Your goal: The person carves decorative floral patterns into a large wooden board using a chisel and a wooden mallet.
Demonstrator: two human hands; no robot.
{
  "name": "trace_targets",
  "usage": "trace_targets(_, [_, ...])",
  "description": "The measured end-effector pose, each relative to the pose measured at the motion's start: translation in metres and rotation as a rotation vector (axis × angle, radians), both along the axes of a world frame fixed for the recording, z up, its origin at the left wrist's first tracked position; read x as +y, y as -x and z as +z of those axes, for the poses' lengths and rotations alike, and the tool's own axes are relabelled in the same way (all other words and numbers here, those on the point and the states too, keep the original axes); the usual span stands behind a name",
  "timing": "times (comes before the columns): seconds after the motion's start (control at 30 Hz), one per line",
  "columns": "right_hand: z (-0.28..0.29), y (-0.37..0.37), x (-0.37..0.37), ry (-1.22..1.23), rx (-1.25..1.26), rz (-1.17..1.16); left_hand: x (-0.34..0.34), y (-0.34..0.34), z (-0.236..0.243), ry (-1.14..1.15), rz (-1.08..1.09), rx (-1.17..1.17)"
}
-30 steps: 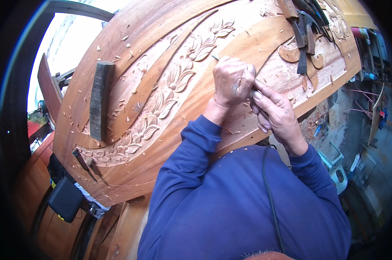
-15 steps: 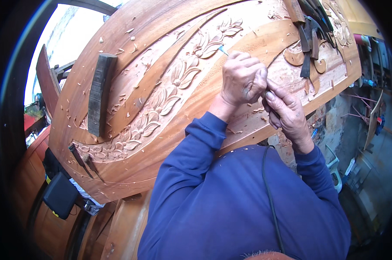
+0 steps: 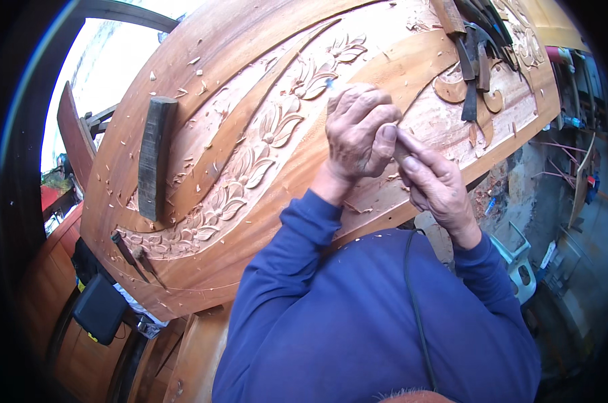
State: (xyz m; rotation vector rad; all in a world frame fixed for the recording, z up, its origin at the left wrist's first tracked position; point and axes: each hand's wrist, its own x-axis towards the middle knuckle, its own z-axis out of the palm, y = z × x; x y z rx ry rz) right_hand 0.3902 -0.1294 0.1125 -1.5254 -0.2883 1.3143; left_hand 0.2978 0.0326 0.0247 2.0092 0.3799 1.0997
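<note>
A large carved wooden panel (image 3: 270, 221) bears a band of raised leaves and flowers (image 3: 277, 127). Over it, my left hand (image 3: 361, 131) is closed in a fist round a carving chisel (image 3: 329, 84). Only the chisel's bright tip shows clearly, beyond my knuckles and close to the flower band; I cannot tell whether it touches the wood. Just behind, at the panel's near edge, my right hand (image 3: 438, 181) grips the handle end between thumb and fingers. Most of the chisel is hidden by both hands.
A dark wooden block (image 3: 157, 158) lies on the panel's left part, among scattered shavings. Two thin tools (image 3: 130, 255) rest at the lower left corner. Several chisels and a hammer (image 3: 478, 57) are piled at the upper right. A pale green plastic chair (image 3: 517, 262) stands below right.
Both hands have shifted slightly left and down with the chisel, its tip too. The view has moved a little. My grip stays the same.
</note>
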Motion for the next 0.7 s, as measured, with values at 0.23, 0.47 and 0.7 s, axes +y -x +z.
trace_targets(0.23, [-0.009,-0.023,-0.021,-0.009,-0.034,-0.104,0.046,0.084,-0.015,-0.42,0.165,0.8])
trace_targets(0.47, [-0.015,-0.023,-0.012,0.037,0.111,-0.049,-0.003,0.048,0.009,-0.178,0.075,0.32])
trace_targets(0.7, [-0.028,-0.057,-0.041,0.014,0.02,0.165,-0.041,-0.019,0.012,-0.159,-0.174,0.191])
